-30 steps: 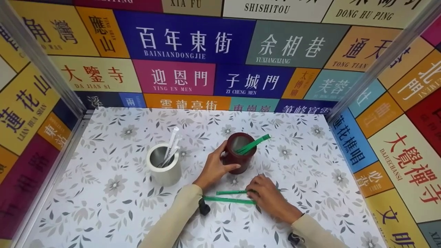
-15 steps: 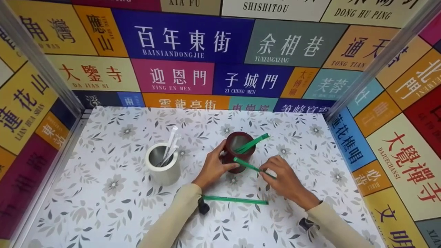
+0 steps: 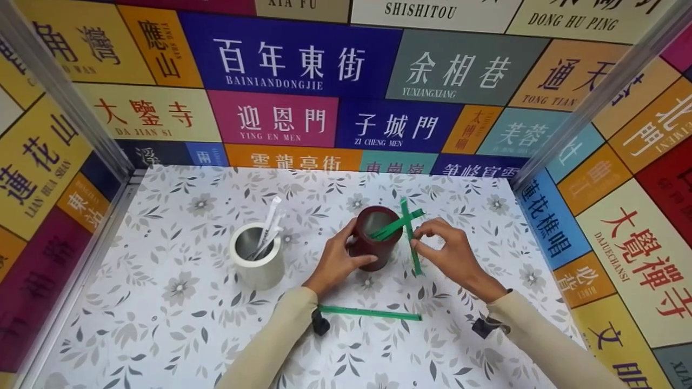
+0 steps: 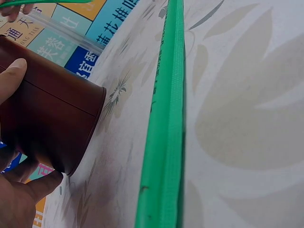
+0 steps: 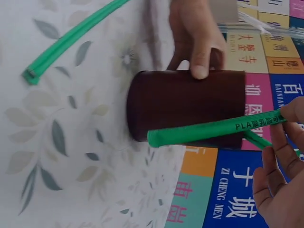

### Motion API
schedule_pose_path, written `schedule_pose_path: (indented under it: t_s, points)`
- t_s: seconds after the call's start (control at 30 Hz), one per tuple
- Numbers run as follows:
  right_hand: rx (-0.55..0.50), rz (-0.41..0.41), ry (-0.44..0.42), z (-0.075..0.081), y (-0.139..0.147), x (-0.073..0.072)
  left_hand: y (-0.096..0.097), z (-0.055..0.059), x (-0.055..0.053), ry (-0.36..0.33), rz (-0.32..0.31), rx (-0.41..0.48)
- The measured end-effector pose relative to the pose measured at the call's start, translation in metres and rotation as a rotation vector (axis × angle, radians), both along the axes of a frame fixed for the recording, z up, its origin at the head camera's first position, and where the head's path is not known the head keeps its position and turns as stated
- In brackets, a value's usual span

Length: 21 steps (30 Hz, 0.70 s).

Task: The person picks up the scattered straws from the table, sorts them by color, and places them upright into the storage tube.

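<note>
A dark red leather-like cup (image 3: 383,256) stands upright on the table, and my left hand (image 3: 334,260) grips it from the left side. Green wrapped straws (image 3: 390,228) lean out of its mouth to the right. Thumb and fingertips of my right hand (image 3: 453,253) pinch another green wrapped straw (image 3: 415,260), held steeply just right of the cup. Printing with "PLA" shows on this straw (image 5: 213,128) in the right wrist view. One more green wrapped straw (image 3: 370,312) lies on the table before the cup, large in the left wrist view.
To the left stands a white cup (image 3: 266,274) holding white wrapped straws (image 3: 267,229). The table (image 3: 178,335) has a floral cover. Panels with large lettering (image 3: 292,59) enclose its back and sides.
My right hand has picked a green straw up from the table, raised it beside the cup and turned it steeply. My left hand has stayed on the cup.
</note>
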State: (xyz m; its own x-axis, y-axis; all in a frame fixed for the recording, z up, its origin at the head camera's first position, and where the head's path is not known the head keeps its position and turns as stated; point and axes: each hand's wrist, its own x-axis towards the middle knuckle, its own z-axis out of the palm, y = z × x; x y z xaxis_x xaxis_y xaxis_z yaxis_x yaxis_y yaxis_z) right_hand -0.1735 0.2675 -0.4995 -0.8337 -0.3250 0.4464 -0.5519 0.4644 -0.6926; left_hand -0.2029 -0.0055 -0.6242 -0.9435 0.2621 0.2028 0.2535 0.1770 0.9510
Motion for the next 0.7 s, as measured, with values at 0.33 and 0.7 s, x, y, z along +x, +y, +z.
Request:
schedule_pose_path:
  t_s: [0.33,0.7]
  points:
    - [-0.269,-0.115,-0.15,0.043,-0.005,-0.023,0.0,-0.002,0.0,0.005,0.003,0.001]
    - [-0.426,-0.177,-0.066,0.034,-0.014,-0.03,-0.002,-0.001,-0.001,0.017,0.013,-0.029]
